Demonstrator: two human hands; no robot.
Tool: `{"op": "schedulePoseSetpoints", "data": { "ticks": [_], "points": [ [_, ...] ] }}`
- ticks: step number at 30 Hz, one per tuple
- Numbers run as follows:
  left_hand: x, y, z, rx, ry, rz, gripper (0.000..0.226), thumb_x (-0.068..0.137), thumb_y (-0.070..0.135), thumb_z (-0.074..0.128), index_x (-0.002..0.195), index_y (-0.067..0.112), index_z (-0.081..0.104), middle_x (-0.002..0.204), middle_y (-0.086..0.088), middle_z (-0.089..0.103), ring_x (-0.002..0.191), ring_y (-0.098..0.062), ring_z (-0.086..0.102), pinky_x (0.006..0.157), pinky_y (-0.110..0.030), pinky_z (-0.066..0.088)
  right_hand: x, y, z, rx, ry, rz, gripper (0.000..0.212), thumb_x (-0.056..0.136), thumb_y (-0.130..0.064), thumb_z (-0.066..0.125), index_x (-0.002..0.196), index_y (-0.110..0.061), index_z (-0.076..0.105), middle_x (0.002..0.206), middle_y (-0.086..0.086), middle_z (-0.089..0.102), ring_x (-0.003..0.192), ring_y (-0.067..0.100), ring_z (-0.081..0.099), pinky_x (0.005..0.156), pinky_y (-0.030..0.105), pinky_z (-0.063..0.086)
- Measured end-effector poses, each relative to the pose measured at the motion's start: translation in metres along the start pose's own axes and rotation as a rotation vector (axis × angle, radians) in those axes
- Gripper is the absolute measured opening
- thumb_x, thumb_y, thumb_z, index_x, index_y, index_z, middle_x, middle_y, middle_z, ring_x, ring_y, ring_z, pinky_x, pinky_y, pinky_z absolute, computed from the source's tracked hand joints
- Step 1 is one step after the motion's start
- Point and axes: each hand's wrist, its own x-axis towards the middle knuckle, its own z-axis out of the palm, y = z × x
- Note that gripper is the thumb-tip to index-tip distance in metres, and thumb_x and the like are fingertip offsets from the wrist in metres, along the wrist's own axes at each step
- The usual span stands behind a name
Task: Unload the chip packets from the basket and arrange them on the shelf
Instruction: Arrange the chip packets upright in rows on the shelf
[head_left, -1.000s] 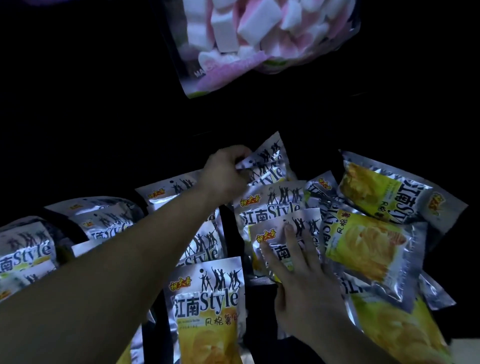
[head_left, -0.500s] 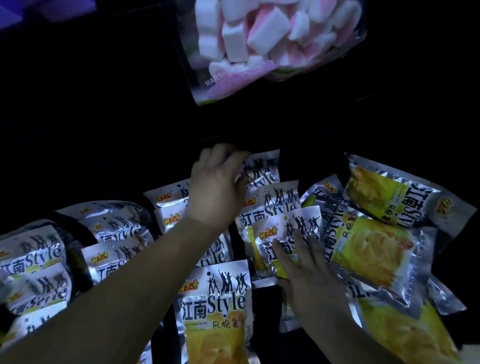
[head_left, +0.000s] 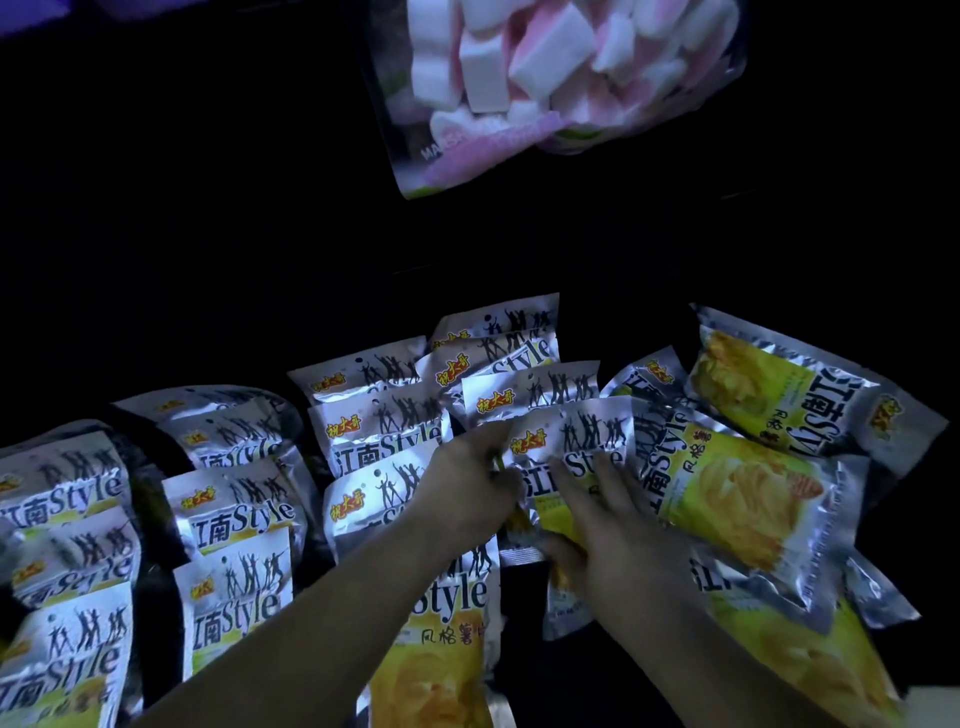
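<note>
1. The left hand (head_left: 467, 488), at centre, pinches the left edge of a silver-and-yellow foil chip packet (head_left: 576, 431) with curled fingers.
2. The right hand (head_left: 618, 535) lies at that packet's 5 o'clock, its fingers (head_left: 608, 478) straight and slightly spread, pressing on the packet's face.
3. The packet's right edge overlaps tilted loose packets (head_left: 737, 493) at 3 o'clock.
4. Overlapped rows of like packets (head_left: 234, 514) fill 7 to 10 o'clock.
5. The black shelf (head_left: 519, 623) shows bare at the held packet's 6 o'clock.
6. A clear bag of pink and white marshmallows (head_left: 545, 78) is at 12 o'clock, well apart.
</note>
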Motion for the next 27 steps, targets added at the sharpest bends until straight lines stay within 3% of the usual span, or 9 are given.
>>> {"op": "schedulePoseSetpoints", "data": {
  "ticks": [1,3,7,11,15,18,20,23,27],
  "points": [
    [-0.002,0.001,0.001,0.006,0.000,-0.005,0.045,0.091,0.010,0.061,0.124,0.039,0.063,0.098,0.006,0.074,0.071,-0.015,0.070,0.059,-0.036,0.061,-0.005,0.053,-0.056,0.100,-0.226,0.091,0.071,0.091,-0.071,0.045,0.155,-0.042,0.032,0.163,0.007,0.034,0.149,0.035,0.034,0.074,0.049,0.060],
    [-0.006,0.000,0.002,0.019,0.020,-0.013,0.057,0.092,0.013,0.063,0.137,0.046,0.051,0.102,0.006,0.071,0.067,-0.011,0.070,0.055,-0.031,0.059,-0.017,0.063,-0.072,-0.072,-0.162,0.156,0.072,0.093,-0.061,0.046,0.158,-0.046,0.016,0.169,0.003,0.015,0.157,0.031,0.013,0.088,0.049,0.057],
    [-0.010,-0.004,0.005,-0.015,0.072,0.004,0.066,0.093,0.012,0.064,0.144,0.048,0.042,0.108,0.004,0.068,0.069,-0.016,0.070,0.051,-0.030,0.055,-0.018,0.064,-0.074,-0.099,-0.156,0.025,0.078,0.098,-0.044,0.043,0.157,-0.050,-0.007,0.170,-0.007,-0.013,0.157,0.022,-0.012,0.104,0.043,0.050],
    [-0.011,-0.005,0.011,-0.129,0.069,-0.019,0.064,0.093,0.002,0.059,0.144,0.038,0.047,0.085,0.002,0.065,0.057,-0.007,0.063,0.045,-0.025,0.046,-0.017,0.085,-0.071,-0.078,-0.097,0.013,0.076,0.102,-0.045,0.044,0.156,-0.053,-0.008,0.169,-0.014,-0.015,0.157,0.017,-0.010,0.097,0.046,0.056],
    [-0.011,-0.007,0.008,-0.217,0.089,0.042,0.056,0.096,-0.002,0.052,0.141,0.031,0.053,0.087,0.000,0.068,0.054,-0.003,0.059,0.047,-0.024,0.043,-0.022,0.084,-0.073,-0.121,-0.036,0.022,0.073,0.098,-0.064,0.038,0.156,-0.052,-0.005,0.168,-0.011,-0.019,0.157,0.019,-0.010,0.093,0.042,0.056],
    [-0.009,-0.004,0.000,-0.067,0.121,0.052,0.052,0.094,0.007,0.059,0.136,0.038,0.056,0.084,0.003,0.069,0.063,-0.007,0.066,0.050,-0.029,0.050,-0.022,0.080,-0.078,-0.138,-0.059,0.021,0.069,0.100,-0.058,0.035,0.155,-0.053,-0.006,0.166,-0.012,-0.026,0.156,0.019,-0.017,0.097,0.044,0.055],
    [-0.008,-0.002,-0.006,0.103,0.177,0.080,0.048,0.089,0.009,0.064,0.127,0.038,0.060,0.082,0.006,0.069,0.070,-0.010,0.068,0.058,-0.034,0.058,-0.021,0.082,-0.068,-0.129,-0.033,0.018,0.069,0.101,-0.052,0.038,0.155,-0.054,-0.004,0.167,-0.009,-0.024,0.156,0.022,-0.017,0.100,0.049,0.053],
    [-0.006,0.000,-0.015,0.213,0.251,0.066,0.024,0.087,0.012,0.066,0.104,0.029,0.064,0.087,0.004,0.069,0.076,-0.018,0.069,0.063,-0.039,0.060,-0.016,0.079,-0.057,-0.129,-0.027,0.047,0.066,0.100,-0.053,0.046,0.155,-0.051,0.010,0.171,-0.001,-0.002,0.158,0.030,0.000,0.095,0.053,0.055],
    [-0.003,0.009,-0.018,0.073,0.058,-0.087,0.034,0.088,0.012,0.063,0.118,0.028,0.059,0.095,-0.002,0.071,0.070,-0.022,0.073,0.059,-0.045,0.062,-0.009,0.075,-0.060,-0.153,-0.011,0.064,0.067,0.092,-0.051,0.065,0.152,-0.042,0.036,0.162,0.006,0.033,0.146,0.035,0.036,0.082,0.049,0.060]
  ]
}}
